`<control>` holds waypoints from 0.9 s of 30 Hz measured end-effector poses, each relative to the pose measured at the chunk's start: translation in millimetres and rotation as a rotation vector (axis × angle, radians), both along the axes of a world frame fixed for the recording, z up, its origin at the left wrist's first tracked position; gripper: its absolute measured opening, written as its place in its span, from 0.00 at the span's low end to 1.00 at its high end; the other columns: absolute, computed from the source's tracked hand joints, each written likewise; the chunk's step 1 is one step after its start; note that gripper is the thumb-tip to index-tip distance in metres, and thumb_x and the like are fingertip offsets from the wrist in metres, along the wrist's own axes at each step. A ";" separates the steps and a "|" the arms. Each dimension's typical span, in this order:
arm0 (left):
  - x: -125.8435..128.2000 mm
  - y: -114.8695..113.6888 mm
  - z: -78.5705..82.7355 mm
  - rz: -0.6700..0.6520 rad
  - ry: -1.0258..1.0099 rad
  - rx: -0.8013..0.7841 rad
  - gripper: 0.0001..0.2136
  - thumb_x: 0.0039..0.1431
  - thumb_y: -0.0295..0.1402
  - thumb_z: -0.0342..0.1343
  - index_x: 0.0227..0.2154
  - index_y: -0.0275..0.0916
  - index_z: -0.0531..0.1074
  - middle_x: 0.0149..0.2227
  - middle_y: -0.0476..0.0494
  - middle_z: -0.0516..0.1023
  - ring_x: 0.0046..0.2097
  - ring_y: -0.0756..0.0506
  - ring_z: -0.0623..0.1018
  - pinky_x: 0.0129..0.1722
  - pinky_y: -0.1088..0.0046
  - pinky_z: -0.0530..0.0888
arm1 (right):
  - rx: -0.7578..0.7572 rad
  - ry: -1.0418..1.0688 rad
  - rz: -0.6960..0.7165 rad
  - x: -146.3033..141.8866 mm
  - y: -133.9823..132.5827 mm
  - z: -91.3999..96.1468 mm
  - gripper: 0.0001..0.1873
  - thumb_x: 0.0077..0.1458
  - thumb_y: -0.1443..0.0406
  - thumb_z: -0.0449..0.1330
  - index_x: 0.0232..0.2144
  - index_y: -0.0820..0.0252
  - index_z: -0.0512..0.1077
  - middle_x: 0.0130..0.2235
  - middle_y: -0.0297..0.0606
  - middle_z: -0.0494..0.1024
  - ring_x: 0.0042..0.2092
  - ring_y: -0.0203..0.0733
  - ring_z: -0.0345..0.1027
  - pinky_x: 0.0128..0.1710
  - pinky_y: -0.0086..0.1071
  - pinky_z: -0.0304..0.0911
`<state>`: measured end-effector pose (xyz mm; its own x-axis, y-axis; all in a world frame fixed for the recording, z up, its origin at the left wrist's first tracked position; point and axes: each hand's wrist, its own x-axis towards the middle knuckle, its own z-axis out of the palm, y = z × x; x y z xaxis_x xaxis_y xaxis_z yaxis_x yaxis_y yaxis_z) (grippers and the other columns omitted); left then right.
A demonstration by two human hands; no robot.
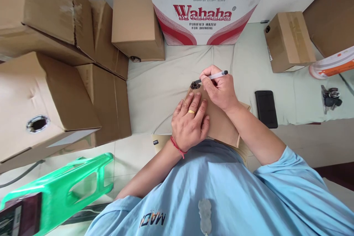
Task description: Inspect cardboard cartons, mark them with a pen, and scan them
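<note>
A small brown cardboard box (221, 123) lies on the pale cloth in front of me. My left hand (190, 121), with a gold ring and a red wrist cord, lies flat on its top with fingers stretched out. My right hand (219, 87) is closed round a pen (214, 76) with a clear barrel and black cap. The pen's tip rests at the box's far corner, where a dark scribbled patch (195, 85) shows.
A white Wahaha water carton (206, 5) stands behind. Brown boxes (52, 81) are stacked at left, another (136, 25) behind, and one (289, 40) at right. A black phone (266, 108) and keys (331, 97) lie right. A green plastic stool (63, 188) sits lower left.
</note>
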<state>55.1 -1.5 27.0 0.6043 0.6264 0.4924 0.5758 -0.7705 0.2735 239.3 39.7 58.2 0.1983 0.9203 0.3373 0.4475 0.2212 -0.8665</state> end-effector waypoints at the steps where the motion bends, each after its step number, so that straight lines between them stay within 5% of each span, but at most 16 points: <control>1: -0.4 0.0 -0.5 -0.003 -0.001 -0.009 0.23 0.73 0.37 0.55 0.66 0.35 0.76 0.70 0.30 0.76 0.73 0.31 0.74 0.72 0.53 0.68 | 0.002 0.005 -0.003 0.0 -0.3 0.1 0.09 0.68 0.63 0.58 0.33 0.55 0.72 0.23 0.26 0.70 0.24 0.34 0.61 0.29 0.31 0.59; 17: -2.3 -0.8 -3.2 -0.012 -0.001 -0.095 0.25 0.73 0.38 0.55 0.69 0.38 0.74 0.73 0.31 0.73 0.75 0.31 0.71 0.74 0.50 0.67 | -0.047 0.000 -0.005 0.0 0.0 0.7 0.10 0.69 0.59 0.59 0.34 0.54 0.72 0.23 0.25 0.69 0.24 0.34 0.60 0.30 0.32 0.59; 27: -1.9 -0.4 -3.3 -0.013 -0.009 -0.046 0.24 0.73 0.38 0.55 0.68 0.37 0.74 0.72 0.31 0.75 0.74 0.31 0.73 0.73 0.51 0.68 | -0.012 0.049 -0.161 -0.4 1.1 -1.0 0.12 0.67 0.60 0.60 0.29 0.55 0.70 0.22 0.25 0.66 0.24 0.32 0.55 0.28 0.31 0.54</control>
<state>53.1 -1.9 23.7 0.6080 0.6410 0.4685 0.5636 -0.7641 0.3138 238.9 40.8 57.2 0.3589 0.8794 0.3128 0.4338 0.1396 -0.8901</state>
